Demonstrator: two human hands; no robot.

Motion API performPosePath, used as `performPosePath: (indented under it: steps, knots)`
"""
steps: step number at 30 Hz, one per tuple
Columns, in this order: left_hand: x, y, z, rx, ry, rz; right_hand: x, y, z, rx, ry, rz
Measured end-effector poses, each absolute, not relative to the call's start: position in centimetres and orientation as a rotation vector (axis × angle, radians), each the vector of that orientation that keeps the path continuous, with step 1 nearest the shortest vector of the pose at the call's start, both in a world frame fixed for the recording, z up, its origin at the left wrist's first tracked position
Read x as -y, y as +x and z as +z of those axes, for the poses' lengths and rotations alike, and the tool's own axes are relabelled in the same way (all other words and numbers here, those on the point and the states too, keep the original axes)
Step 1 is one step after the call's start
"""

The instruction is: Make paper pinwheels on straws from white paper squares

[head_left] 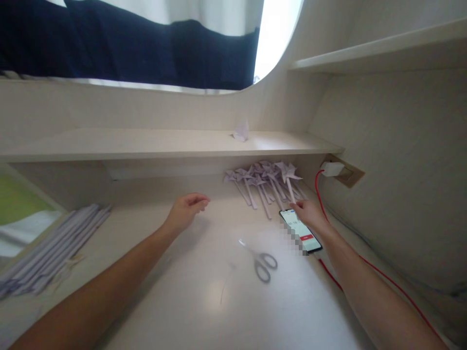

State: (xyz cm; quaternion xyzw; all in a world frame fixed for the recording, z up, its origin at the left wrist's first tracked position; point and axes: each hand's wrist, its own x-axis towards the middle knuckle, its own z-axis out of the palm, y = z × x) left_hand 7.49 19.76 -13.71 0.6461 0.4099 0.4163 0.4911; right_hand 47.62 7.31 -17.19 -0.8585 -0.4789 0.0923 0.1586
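Observation:
My right hand (308, 214) pinches the lower end of the stick of a pale paper pinwheel (288, 172) at the back right of the desk. Its head rests over or just above a pile of similar pinwheels (257, 182), whose sticks point toward me. A phone (304, 236) with a lit screen lies just below that hand, which partly covers it. Left of the pile, my left hand (187, 210) hovers over the desk, its fingers loosely curved and nothing visible in them. Between my forearms lie grey-handled scissors (264, 266), blades pointing away from me.
Rolled paper sticks (58, 248) lie bundled at the left. A shelf (164, 143) overhangs the desk's back, with a folded paper piece (241, 132) on it. A red cable (319, 194) runs from a white charger (332, 168) along the right wall. A thin strand (223, 287) lies near the scissors.

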Motion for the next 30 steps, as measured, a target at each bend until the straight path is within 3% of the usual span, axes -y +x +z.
performPosePath:
  steps: [19, 23, 30]
  knots:
    - [-18.5, 6.8, -15.2, -0.992, 1.729, 0.978, -11.8, 49.6, -17.5, 1.117, -2.609, 0.249]
    - [-18.1, 6.5, -14.7, -1.0, 1.738, 0.995, -11.5, 47.1, -14.4, 1.188, -2.471, 0.117]
    - [-17.8, 6.6, -14.3, -1.005, 1.761, 1.015, -16.7, 39.6, -3.7, 1.457, -1.899, -0.221]
